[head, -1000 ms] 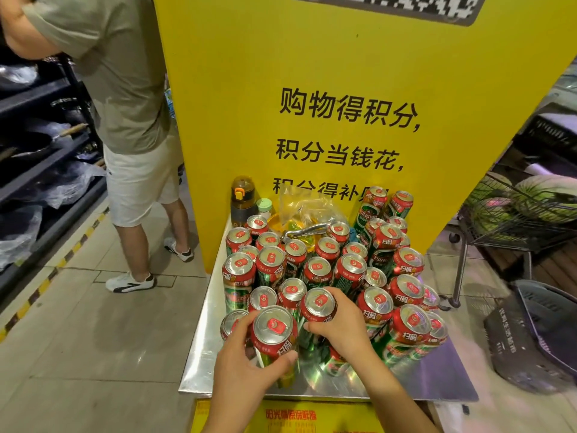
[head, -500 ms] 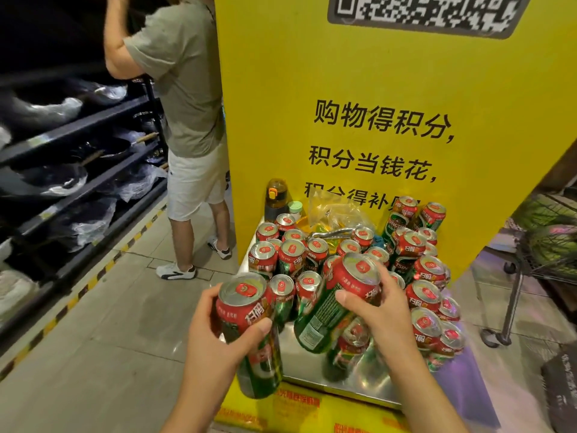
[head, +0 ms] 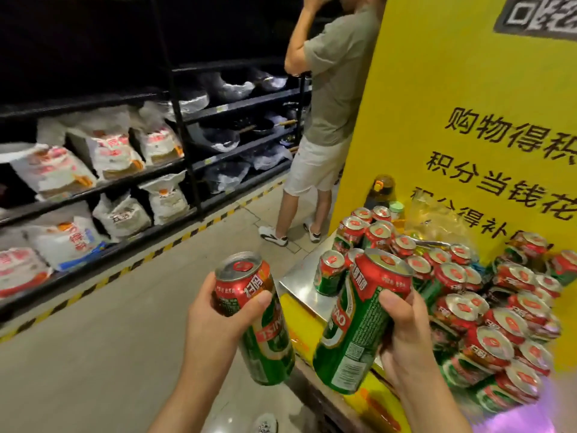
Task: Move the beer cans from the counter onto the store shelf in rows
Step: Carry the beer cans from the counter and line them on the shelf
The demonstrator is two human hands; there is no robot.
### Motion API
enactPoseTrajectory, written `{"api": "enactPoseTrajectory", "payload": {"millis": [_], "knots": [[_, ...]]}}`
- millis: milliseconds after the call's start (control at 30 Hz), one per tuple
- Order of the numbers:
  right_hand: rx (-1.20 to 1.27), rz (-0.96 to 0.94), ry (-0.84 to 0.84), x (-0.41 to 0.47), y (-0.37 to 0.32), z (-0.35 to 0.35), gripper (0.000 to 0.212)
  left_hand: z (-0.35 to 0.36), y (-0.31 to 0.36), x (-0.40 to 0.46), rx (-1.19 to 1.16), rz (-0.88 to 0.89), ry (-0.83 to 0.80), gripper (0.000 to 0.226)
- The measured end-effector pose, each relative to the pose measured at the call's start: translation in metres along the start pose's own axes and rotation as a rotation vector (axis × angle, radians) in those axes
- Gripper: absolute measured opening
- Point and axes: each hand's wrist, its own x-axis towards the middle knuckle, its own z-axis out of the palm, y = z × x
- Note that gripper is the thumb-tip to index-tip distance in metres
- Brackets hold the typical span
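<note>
My left hand (head: 215, 320) grips one green-and-red beer can (head: 254, 317) over the aisle floor, left of the counter. My right hand (head: 406, 335) grips a second beer can (head: 359, 320), tilted, above the counter's near corner. Several more cans (head: 487, 295) stand packed together on the shiny metal counter (head: 299, 284) at the right. Black store shelves (head: 131, 179) run along the left side of the aisle.
A person (head: 327, 114) in a green shirt and white shorts stands in the aisle at the far shelves. A tall yellow sign board (head: 468, 89) rises behind the counter. White sacks (head: 109, 151) fill the near shelves. A dark bottle (head: 382, 190) stands at the counter's back.
Both hands have lifted their cans off the counter and swung them left. My view has turned left, bringing the shelves with sacks into sight.
</note>
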Motion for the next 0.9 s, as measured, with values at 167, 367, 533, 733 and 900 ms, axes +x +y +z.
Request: {"api": "enactPoseTrajectory", "payload": {"millis": [167, 367, 533, 733, 900], "knots": [[0.047, 0.155, -0.185, -0.02, 0.035, 0.052, 0.066, -0.07, -0.005, -0.042, 0.031, -0.055, 0.282, 0.047], [0.013, 0.275, -0.394, -0.027, 0.077, 0.134, 0.074, -0.16, -0.004, -0.059, -0.008, -0.05, 0.554, 0.042], [-0.044, 0.33, -0.514, -0.01, 0.121, 0.226, 0.082, -0.238, 0.002, -0.041, -0.062, -0.023, 0.698, 0.037], [-0.067, 0.349, -0.606, 0.006, 0.185, 0.358, 0.093, -0.352, 0.026, -0.004, 0.005, 0.041, 0.813, 0.036], [-0.059, 0.375, -0.661, 0.02, 0.227, 0.449, 0.079, -0.432, 0.048, 0.037, 0.101, 0.079, 0.847, 0.04]]}}
